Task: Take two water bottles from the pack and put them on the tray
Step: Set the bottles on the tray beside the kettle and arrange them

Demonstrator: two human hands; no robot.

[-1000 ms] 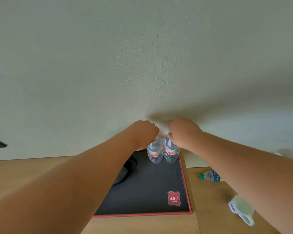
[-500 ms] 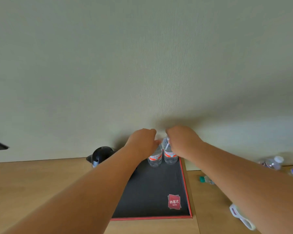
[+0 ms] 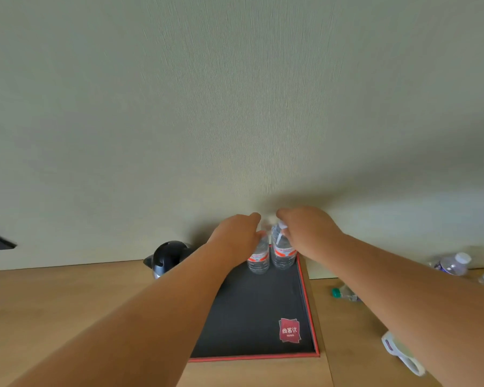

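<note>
1. Left hand (image 3: 236, 236) reaching forward over the far end of the tray, fingers curled down around the upper part of the left water bottle (image 3: 258, 258); grip appears closed on it, though the fingertips are hidden behind the bottle.
2. Right hand (image 3: 308, 233) alongside, fingers bent over the neck and shoulder of the right water bottle (image 3: 282, 254), closed around its top.
3. Both bottles upright, clear, with red-and-white labels, standing just beside each other at the far right corner of the tray; caps blurred against the wall.
4. Tray (image 3: 252, 311) black with a thin red rim, lying flat on the wooden tabletop (image 3: 67, 308); red logo patch (image 3: 289, 330) with pale characters near its near right corner.
5. Black rounded kettle (image 3: 168, 256) left of the tray, against the wall, partly covered by the left forearm.
6. Small bottle with a green cap (image 3: 344, 294) lying on its side right of the tray, apart from it.
7. Two more clear bottles (image 3: 453, 264) at the far right edge by the wall, one cut off by the frame.
8. White mug (image 3: 403, 356) tipped on its side near the right forearm, partly hidden by it.
9. Pale textured wall (image 3: 235, 107) filling the upper frame.
</note>
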